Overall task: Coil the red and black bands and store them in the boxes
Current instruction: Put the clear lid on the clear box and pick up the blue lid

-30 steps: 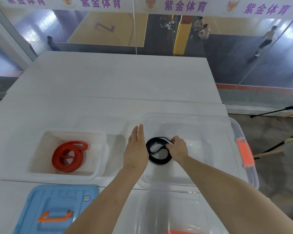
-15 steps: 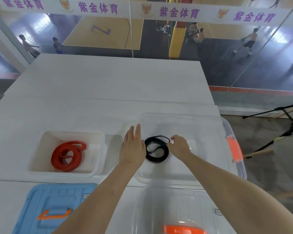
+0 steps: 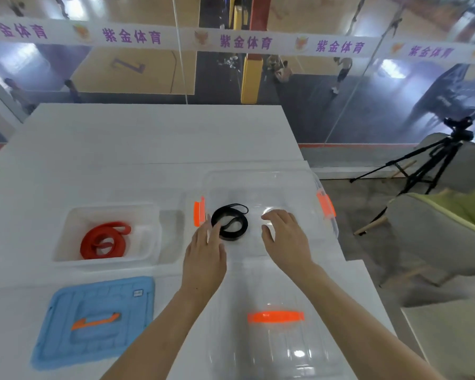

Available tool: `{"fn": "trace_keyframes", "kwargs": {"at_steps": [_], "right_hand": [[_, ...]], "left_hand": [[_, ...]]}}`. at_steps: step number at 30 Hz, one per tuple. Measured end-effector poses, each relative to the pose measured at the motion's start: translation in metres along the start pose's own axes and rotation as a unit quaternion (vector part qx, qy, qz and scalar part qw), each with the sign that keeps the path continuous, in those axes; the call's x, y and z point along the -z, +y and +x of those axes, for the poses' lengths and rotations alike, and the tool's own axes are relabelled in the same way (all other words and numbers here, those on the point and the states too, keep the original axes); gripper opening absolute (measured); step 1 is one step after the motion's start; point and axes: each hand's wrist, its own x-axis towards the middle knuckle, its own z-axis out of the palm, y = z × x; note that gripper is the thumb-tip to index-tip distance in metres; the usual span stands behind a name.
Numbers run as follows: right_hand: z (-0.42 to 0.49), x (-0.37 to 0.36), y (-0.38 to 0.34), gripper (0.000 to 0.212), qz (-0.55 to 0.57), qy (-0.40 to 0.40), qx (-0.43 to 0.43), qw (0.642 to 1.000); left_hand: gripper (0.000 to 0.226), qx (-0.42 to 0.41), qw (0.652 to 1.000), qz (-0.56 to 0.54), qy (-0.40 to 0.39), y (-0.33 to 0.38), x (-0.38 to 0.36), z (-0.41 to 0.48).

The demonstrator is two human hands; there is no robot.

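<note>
The black band [image 3: 232, 222] lies coiled on the floor of the clear box with orange latches [image 3: 324, 207], at its left side. The red band [image 3: 104, 239] lies coiled in the white box [image 3: 66, 234] further left. My left hand [image 3: 205, 257] hovers flat just left of the black coil, fingertips at its edge. To the coil's right, my right hand [image 3: 284, 237] is spread over the clear box, apart from the band. Neither hand holds anything.
A blue lid with an orange handle [image 3: 93, 319] lies near the front left of the white table. A clear lid with an orange handle [image 3: 274, 338] lies in front of the clear box. A tripod [image 3: 433, 157] and a chair [image 3: 444, 223] stand off to the right.
My right hand has let go of the black band and drawn back to the right. The coil now lies loose in the clear box. My left hand has stayed beside it.
</note>
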Motion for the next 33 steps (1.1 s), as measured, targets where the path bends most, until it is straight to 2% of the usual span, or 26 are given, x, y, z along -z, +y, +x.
{"fn": "trace_keyframes", "kwargs": {"at_steps": [4, 8, 14, 18, 21, 25, 29, 33], "right_hand": [[-0.064, 0.029, 0.018, 0.023, -0.010, 0.030, 0.002, 1.000], [-0.122, 0.027, 0.057, 0.024, -0.010, -0.001, -0.038, 0.999], [-0.197, 0.003, 0.129, 0.034, -0.040, -0.163, -0.174, 0.970], [-0.221, -0.002, 0.162, 0.049, -0.095, -0.267, -0.268, 0.921], [-0.227, -0.007, 0.176, 0.056, -0.055, -0.310, -0.330, 0.890], [-0.230, -0.021, 0.185, 0.058, 0.005, -0.312, -0.368, 0.876], [-0.233, -0.016, 0.179, 0.055, 0.045, -0.259, -0.389, 0.883], [-0.243, 0.004, 0.171, 0.052, 0.072, -0.200, -0.372, 0.903]], "left_hand": [[0.049, 0.011, 1.000, -0.001, 0.002, 0.012, -0.017, -0.061], [0.048, 0.050, 0.998, 0.004, -0.036, 0.014, -0.046, -0.100], [0.058, 0.175, 0.971, 0.021, -0.164, -0.004, -0.102, -0.139], [0.064, 0.236, 0.946, 0.010, -0.222, -0.020, -0.127, -0.151], [0.065, 0.242, 0.943, -0.016, -0.228, -0.030, -0.145, -0.152], [0.064, 0.264, 0.937, -0.042, -0.223, -0.024, -0.151, -0.152], [0.073, 0.315, 0.918, -0.094, -0.221, -0.011, -0.140, -0.154], [0.077, 0.317, 0.917, -0.140, -0.198, -0.005, -0.123, -0.168]]}}
